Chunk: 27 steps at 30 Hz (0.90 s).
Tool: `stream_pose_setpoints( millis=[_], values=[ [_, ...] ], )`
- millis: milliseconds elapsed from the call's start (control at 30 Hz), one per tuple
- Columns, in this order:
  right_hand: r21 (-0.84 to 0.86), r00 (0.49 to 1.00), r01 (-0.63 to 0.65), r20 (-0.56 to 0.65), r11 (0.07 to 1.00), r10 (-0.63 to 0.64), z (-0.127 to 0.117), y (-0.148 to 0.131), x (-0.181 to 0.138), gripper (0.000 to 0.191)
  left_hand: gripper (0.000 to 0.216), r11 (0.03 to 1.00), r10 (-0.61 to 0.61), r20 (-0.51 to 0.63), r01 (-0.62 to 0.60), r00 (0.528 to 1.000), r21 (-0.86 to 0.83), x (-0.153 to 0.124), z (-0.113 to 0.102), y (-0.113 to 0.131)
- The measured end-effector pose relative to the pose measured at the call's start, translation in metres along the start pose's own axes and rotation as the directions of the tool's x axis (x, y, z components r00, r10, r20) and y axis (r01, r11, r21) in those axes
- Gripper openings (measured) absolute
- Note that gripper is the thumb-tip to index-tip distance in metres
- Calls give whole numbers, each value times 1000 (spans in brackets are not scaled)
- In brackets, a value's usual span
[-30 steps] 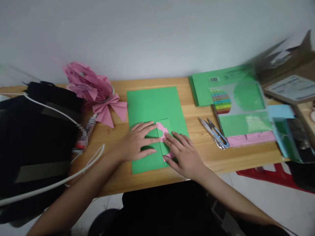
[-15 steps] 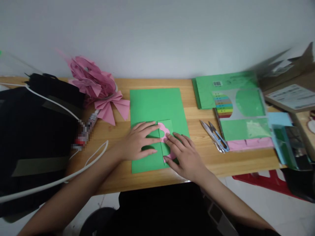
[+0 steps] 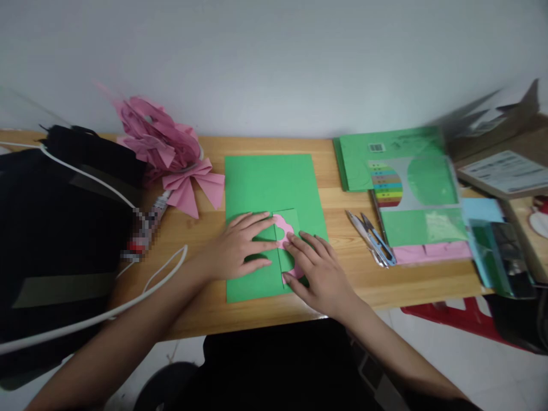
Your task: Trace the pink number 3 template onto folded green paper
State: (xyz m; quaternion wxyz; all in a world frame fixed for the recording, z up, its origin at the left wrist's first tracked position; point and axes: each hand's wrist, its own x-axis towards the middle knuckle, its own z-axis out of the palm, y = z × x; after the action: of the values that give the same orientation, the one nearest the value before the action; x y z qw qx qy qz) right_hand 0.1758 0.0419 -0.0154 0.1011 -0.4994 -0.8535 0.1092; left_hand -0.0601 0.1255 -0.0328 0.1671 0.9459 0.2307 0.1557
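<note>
A green paper sheet [image 3: 269, 182] lies flat on the wooden table [image 3: 329, 279] in front of me. On its near half sits a small folded green piece [image 3: 291, 220] with a pink scalloped cut-out [image 3: 283, 230] on it. My left hand [image 3: 237, 248] rests flat with spread fingers on the left part of the small piece. My right hand [image 3: 319, 274] presses its fingertips on the pink cut-out from the right. Neither hand grips anything.
Pink folded paper bows [image 3: 171, 154] and a glue tube [image 3: 148, 225] lie at the left, beside a black bag [image 3: 55, 228] with a white cable [image 3: 107, 311]. Thread snips [image 3: 372, 238] and a pack of coloured paper [image 3: 411, 194] lie at the right, cardboard boxes [image 3: 500, 154] beyond.
Both hands stay pressed on the green and pink pieces. Only the view has shifted slightly.
</note>
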Motion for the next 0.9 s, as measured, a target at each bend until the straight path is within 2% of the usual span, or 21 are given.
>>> stream_pose_setpoints(
  millis=[300, 500, 633, 733, 833, 900],
  values=[
    [34, 1000, -5, -10, 999, 5, 0, 1, 1, 52, 34, 1000, -2, -18, 3, 1000, 11, 0, 1, -1],
    [71, 999, -11, -39, 997, 14, -6, -1, 11, 42, 33, 1000, 5, -52, -6, 999, -17, 1, 2, -1],
    [98, 996, -42, -70, 994, 49, -8, 1, 15, 35, 33, 1000, -10, -34, 10, 999, -12, 1, 1, 0],
    [87, 966, -172, -178, 981, 185, -13, 16, 13, 32, 33, 1000, -24, -9, 23, 1000, -15, 1, 0, 1],
    [-4, 874, -386, -322, 922, 364, -23, 46, 3, 31, 33, 999, -27, 6, 27, 1000, -25, 2, -2, 1],
    [-77, 816, -516, -346, 853, 463, -32, 66, -6, 30, 33, 999, -29, 11, 29, 1000, -26, 2, -2, 1]
  ],
)
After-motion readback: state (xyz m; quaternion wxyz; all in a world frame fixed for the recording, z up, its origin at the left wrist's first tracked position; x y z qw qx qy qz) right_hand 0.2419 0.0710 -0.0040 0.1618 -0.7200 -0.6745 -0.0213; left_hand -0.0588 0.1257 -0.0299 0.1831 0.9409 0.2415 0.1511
